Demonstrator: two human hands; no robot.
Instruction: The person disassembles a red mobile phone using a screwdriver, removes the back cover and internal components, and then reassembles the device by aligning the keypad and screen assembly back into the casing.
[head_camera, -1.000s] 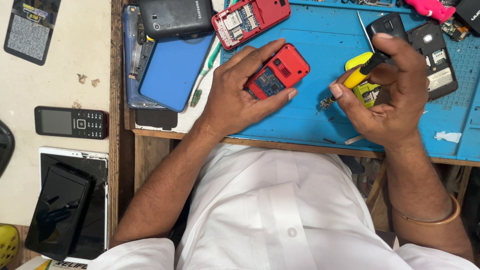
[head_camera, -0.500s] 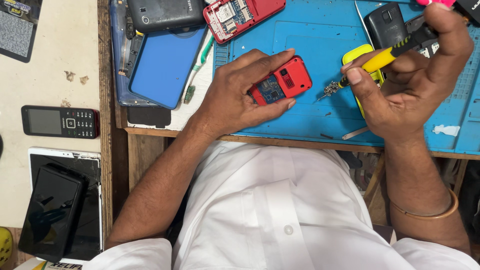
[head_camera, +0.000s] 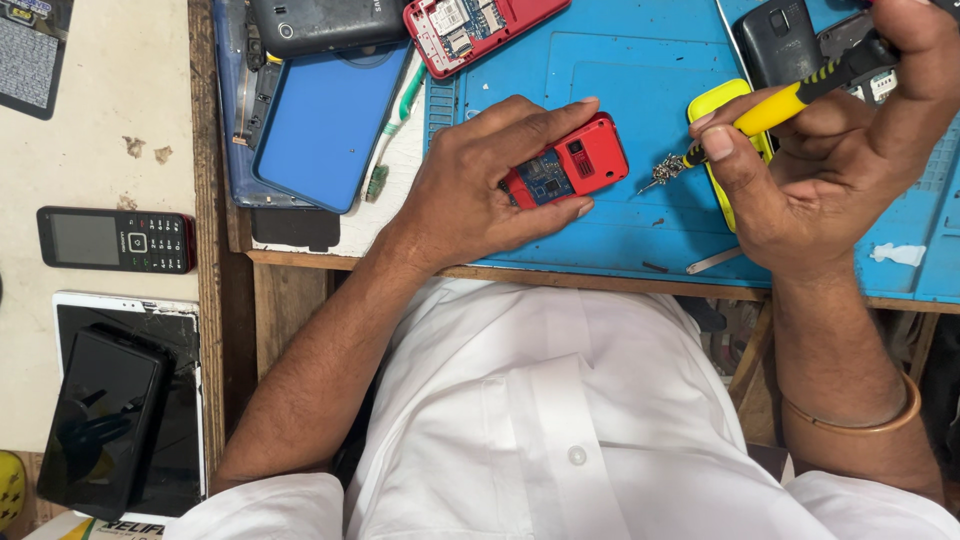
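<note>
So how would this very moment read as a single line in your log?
left hand: pinning red phone on blue mat | right hand: gripping yellow screwdriver | tip: beside phone, not touching

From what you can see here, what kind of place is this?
Probably a mobile phone repair bench: the left hand steadies an opened red phone on a blue work mat, the right hand holds a yellow-handled screwdriver.

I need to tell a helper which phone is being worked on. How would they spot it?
Look at the blue mat on the wooden bench. Near its front edge, the left hand pins down a small red phone. Unlike the bigger red phone at the far edge, its circuit board shows between fingers.
</note>
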